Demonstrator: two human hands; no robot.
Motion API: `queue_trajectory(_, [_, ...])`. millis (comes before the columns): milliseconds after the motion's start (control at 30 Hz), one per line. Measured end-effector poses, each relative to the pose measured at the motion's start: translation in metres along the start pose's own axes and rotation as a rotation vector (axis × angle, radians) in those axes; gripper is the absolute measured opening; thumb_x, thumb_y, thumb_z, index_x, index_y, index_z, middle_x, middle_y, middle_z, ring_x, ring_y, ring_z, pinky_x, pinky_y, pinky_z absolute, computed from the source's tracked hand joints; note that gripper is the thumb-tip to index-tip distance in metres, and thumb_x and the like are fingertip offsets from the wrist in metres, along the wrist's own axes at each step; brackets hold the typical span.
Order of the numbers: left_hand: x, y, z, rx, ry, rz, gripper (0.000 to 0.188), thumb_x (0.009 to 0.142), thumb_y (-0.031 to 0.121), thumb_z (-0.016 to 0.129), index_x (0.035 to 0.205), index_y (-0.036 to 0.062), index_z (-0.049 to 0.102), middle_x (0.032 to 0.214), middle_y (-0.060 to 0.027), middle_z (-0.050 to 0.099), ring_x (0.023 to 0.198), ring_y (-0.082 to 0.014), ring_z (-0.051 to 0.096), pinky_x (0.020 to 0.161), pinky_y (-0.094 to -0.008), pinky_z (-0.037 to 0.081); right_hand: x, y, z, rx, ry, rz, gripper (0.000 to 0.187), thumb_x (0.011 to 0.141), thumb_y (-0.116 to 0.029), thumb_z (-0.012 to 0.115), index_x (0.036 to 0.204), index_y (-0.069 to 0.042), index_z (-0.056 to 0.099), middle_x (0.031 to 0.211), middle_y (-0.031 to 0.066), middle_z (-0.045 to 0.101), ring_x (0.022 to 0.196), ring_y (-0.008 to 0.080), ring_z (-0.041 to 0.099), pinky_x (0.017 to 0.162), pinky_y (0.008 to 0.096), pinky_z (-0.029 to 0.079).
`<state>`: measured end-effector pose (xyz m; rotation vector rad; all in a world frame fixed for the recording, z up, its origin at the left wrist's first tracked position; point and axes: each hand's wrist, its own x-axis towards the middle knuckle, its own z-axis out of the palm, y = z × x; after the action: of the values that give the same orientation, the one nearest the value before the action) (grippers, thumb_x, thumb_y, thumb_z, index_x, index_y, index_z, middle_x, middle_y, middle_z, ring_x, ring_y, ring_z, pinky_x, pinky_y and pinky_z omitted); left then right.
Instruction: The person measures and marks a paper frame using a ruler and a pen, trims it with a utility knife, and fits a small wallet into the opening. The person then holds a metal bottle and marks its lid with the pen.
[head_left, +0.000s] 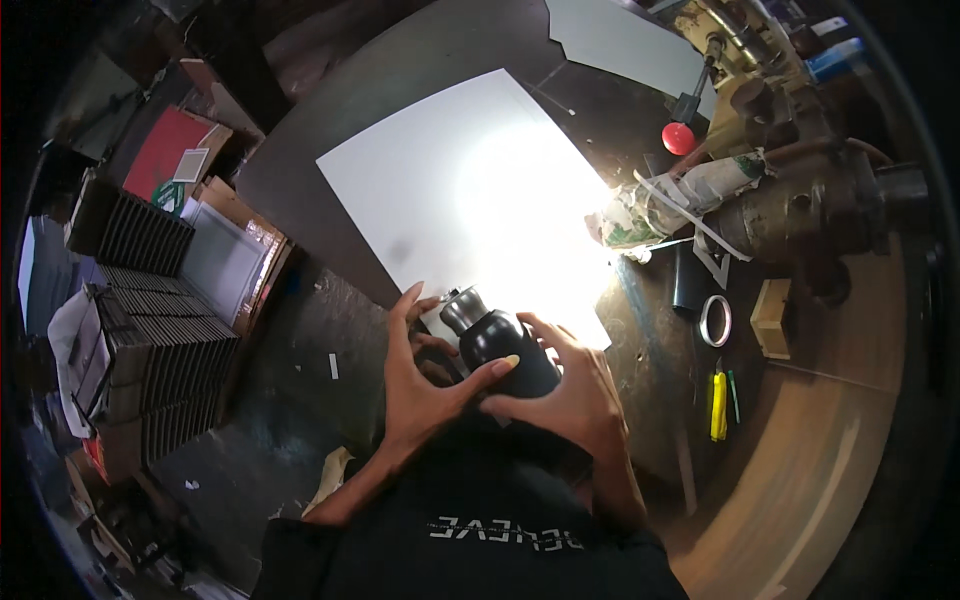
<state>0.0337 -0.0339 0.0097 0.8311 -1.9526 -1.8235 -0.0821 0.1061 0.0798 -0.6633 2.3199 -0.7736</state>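
Close to my body, a rounded black container [507, 350] with a grey metallic neck and a small knob on top is held tilted, its top toward the upper left. My right hand [585, 395] wraps round the right side of its black body. My left hand [425, 385] closes on it from the other side, thumb pressed on the body and fingers curled beside the neck. Its underside is hidden by my hands. Just beyond lies a large white sheet [400, 180], brightly lit on its right half.
Right of the sheet stands heavy machinery [800, 220] with a cloth-wrapped part [690, 205] and a red ball knob [678, 139]. Nearer are a tape roll [715, 321], a wooden block [771, 318] and a yellow cutter knife [718, 407]. Stacked dark boards [175, 350] stand at left.
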Motion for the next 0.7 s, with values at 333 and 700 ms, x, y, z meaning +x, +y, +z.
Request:
queue_trajectory(333, [0.013, 0.014, -0.010, -0.160, -0.090, -0.187, 0.121, 0.065, 0.027, 0.097, 0.156, 0.0004, 0.023, 0.138, -0.0179, 0.052, 0.098, -0.0168, 0.059, 0.072, -0.0264, 0.052, -0.020, 0.021, 0.004, 0.236, 0.025, -0.015, 0.085, 0.064, -0.024, 0.095, 0.135, 0.004, 0.058, 0.112, 0.0181, 0.072, 0.106, 0.0231, 0.070, 0.088, 0.0376, 0.058])
queue_trajectory(700, [-0.016, 0.000, -0.007, 0.060, 0.046, -0.077, 0.076, 0.069, 0.019, 0.094, 0.126, 0.0025, 0.046, 0.109, -0.0088, 0.057, 0.096, -0.0147, 0.058, 0.078, -0.0268, 0.050, -0.014, 0.029, 0.011, 0.305, 0.032, -0.034, 0.082, 0.063, -0.023, 0.095, 0.132, 0.003, 0.060, 0.104, 0.0155, 0.073, 0.097, 0.0199, 0.072, 0.081, 0.0347, 0.058])
